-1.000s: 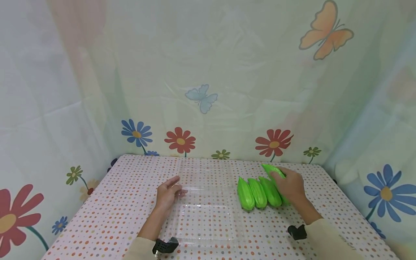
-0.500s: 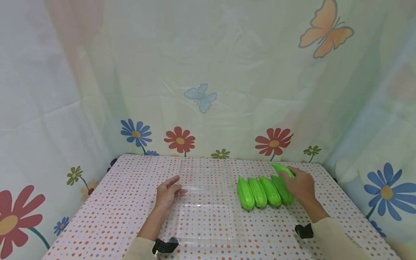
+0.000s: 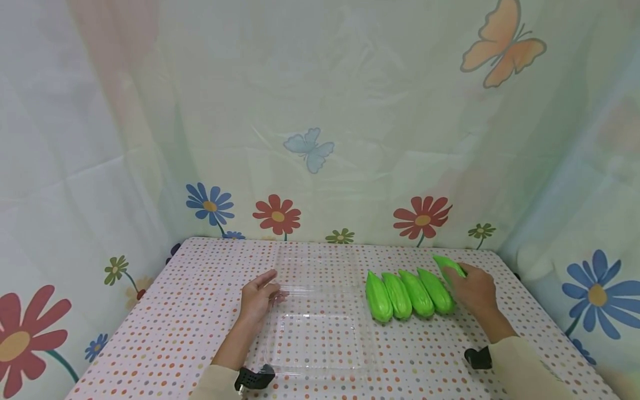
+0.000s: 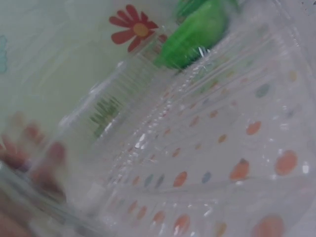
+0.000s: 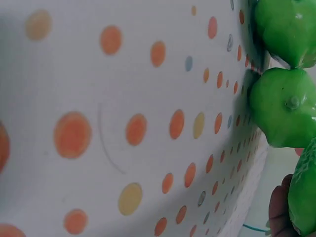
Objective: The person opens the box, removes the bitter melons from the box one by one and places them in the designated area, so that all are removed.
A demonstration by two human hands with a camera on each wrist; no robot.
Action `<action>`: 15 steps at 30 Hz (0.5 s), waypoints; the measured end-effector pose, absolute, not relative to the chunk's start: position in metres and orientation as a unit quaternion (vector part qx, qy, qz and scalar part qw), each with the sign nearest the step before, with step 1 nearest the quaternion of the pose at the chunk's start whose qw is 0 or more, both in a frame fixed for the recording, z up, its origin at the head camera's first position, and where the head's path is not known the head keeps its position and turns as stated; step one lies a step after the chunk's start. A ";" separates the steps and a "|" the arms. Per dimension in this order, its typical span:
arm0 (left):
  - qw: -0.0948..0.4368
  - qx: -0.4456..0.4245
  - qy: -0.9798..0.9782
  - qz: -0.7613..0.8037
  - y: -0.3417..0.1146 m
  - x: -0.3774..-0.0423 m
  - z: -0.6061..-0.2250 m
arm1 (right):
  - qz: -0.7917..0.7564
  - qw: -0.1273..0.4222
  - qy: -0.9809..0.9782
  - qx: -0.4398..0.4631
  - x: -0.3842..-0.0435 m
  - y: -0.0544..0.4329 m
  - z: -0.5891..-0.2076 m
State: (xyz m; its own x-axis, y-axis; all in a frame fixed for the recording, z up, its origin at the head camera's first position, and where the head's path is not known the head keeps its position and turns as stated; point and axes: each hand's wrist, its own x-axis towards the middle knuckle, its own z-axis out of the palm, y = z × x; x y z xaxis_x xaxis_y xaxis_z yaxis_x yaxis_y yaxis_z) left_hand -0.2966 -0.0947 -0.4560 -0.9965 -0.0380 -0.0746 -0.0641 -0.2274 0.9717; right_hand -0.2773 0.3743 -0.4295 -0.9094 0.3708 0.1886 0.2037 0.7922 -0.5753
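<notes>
A clear plastic box [image 3: 320,369] lies open on the table, its lid [image 3: 317,265] folded back toward the far side. My left hand [image 3: 256,298] grips its left edge near the hinge; blurred fingers [image 4: 49,163] show through the plastic in the left wrist view. To the right of the box, several green bitter melons [image 3: 398,295] lie side by side, pointed tips facing away. At the right end of that row, my right hand [image 3: 476,287] holds another bitter melon [image 3: 445,265], tilted, its bumpy skin visible in the right wrist view.
Beneath everything is a table [image 3: 190,311] with a polka-dot cover. A curtain [image 3: 320,189] printed with flowers and butterflies hangs behind it and along both sides. A black wrist strap [image 3: 255,379] sits on the left forearm, close to the box's near corner.
My right hand has moved rightward with its bitter melon, uncovering the rightmost melon of the row. The left hand and the box stay where they were.
</notes>
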 end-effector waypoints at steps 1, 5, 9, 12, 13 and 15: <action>0.008 -0.041 0.621 0.783 -0.095 -0.296 -0.456 | 0.282 0.144 -0.936 -0.154 -0.277 0.375 -0.430; 0.008 -0.041 0.622 0.782 -0.095 -0.296 -0.457 | 0.273 0.129 -0.941 -0.153 -0.279 0.378 -0.433; 0.007 -0.039 0.625 0.780 -0.095 -0.295 -0.456 | 0.272 0.111 -0.942 -0.161 -0.280 0.379 -0.434; 0.008 -0.038 0.626 0.779 -0.095 -0.295 -0.455 | 0.271 0.098 -0.943 -0.163 -0.280 0.379 -0.434; 0.008 -0.037 0.626 0.779 -0.095 -0.296 -0.455 | 0.271 0.095 -0.944 -0.163 -0.280 0.379 -0.435; 0.008 -0.039 0.624 0.780 -0.096 -0.296 -0.456 | 0.272 0.090 -0.944 -0.161 -0.280 0.379 -0.436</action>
State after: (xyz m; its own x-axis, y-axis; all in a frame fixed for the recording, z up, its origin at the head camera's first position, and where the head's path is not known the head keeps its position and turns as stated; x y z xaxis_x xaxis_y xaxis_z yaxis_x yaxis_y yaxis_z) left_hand -0.2962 -0.0960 -0.4556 -0.9968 -0.0361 -0.0720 -0.0623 -0.2212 0.9732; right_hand -0.2803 0.3794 -0.4356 -0.9323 0.3525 0.0816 0.2550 0.8001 -0.5430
